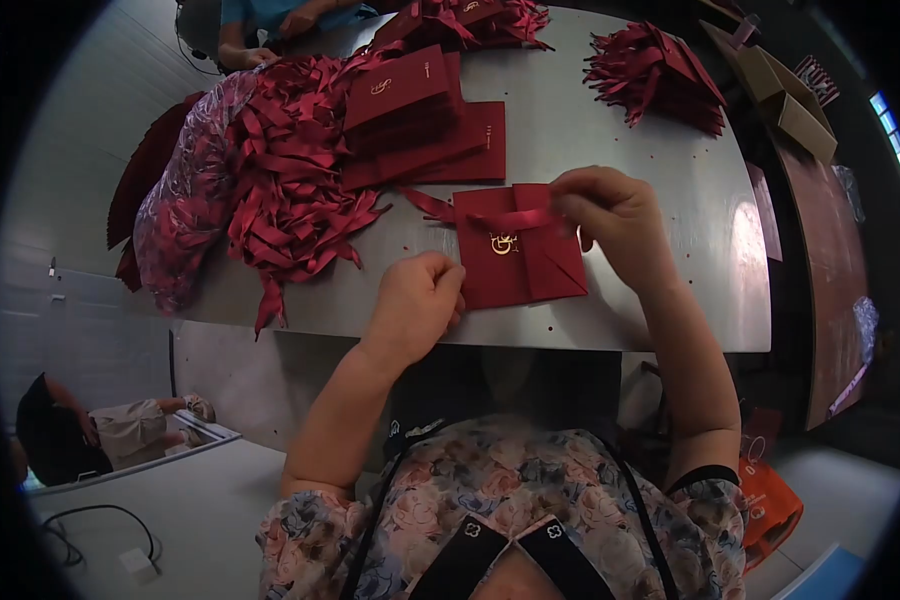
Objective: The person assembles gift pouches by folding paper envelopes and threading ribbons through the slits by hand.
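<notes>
A dark red paper envelope [485,270] with a gold emblem and a folded flap lies on the metal table in front of me. A red ribbon [520,220] crosses its upper part, and its loose tail sticks out past the left edge. My left hand [417,305] is closed, fingers curled at the envelope's lower left edge. At the upper right corner my right hand [615,215] pinches the ribbon's right end between thumb and fingers. The ribbon is slightly blurred there.
Red ribbons [290,190] are heaped at left beside a clear plastic bag [185,200]. Stacked red envelopes [400,90] stand behind mine; another ribboned pile [660,75] is at the far right of the table [560,110]. A co-worker's arm [305,18] reaches in at the top.
</notes>
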`<state>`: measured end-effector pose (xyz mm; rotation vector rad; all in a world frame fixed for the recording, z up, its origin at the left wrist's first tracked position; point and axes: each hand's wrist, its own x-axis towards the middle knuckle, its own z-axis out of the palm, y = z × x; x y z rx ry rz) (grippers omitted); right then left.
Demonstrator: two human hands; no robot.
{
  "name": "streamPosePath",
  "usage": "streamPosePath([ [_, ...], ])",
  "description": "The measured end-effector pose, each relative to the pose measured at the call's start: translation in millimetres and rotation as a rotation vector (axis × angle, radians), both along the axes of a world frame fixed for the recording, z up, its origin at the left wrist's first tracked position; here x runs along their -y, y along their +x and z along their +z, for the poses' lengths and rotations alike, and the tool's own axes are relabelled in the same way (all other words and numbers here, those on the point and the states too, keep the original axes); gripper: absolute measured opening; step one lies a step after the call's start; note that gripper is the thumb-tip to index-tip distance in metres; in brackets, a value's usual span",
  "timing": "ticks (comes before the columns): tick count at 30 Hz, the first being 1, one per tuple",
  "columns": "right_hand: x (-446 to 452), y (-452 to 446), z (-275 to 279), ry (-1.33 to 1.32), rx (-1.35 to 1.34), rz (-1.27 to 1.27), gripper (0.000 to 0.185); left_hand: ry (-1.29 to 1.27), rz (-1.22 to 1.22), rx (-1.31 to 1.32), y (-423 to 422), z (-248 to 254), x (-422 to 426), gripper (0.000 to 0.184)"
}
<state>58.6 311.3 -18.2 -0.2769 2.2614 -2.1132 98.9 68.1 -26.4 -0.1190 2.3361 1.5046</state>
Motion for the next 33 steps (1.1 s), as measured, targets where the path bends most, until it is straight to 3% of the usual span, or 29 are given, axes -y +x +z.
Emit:
streamPosePath([
  [2, 10, 3, -15, -0.027, 0.019, 0.108, 0.015, -0.041, -0.019, 0.052, 3, -9, -2, 0.017],
  [3, 12, 2, -19, 0.109, 0.019, 0.130, 0.015, -0.032, 0.005, 0.043, 2, -14, -2, 0.017],
  [8, 19, 1, -35, 0.262, 0.118, 0.222, 0.015, -0.016, 0.102, -0.029, -1, -23, -11, 0.019],
  [10, 19, 0, -54, 0.309, -0.121, 0.216, 0.017, 0.079, 0.164, -0.039, -3, -28, -12, 0.018],
  [11, 19, -1, -55, 0.305, -0.119, 0.210, 0.017, 0.074, 0.157, -0.037, -4, -32, -12, 0.018],
  [17, 20, -4, -50, 0.301, -0.039, 0.247, 0.021, -0.085, 0.125, -0.321, -9, -41, -14, 0.018],
  [20, 23, -4, -48, 0.291, -0.004, 0.234, 0.021, 0.063, 0.185, -0.266, -15, -40, -14, 0.017],
  [22, 24, -5, -52, 0.262, 0.060, 0.231, 0.020, 0.220, 0.230, 0.048, -16, -23, -16, 0.016],
  [25, 28, -4, -62, 0.204, -0.049, 0.175, 0.019, 0.429, 0.256, 0.132, -17, -19, -18, 0.012],
  [33, 32, 0, -58, 0.244, -0.069, 0.131, 0.018, 0.553, 0.225, 0.203, -17, -31, -8, 0.006],
])
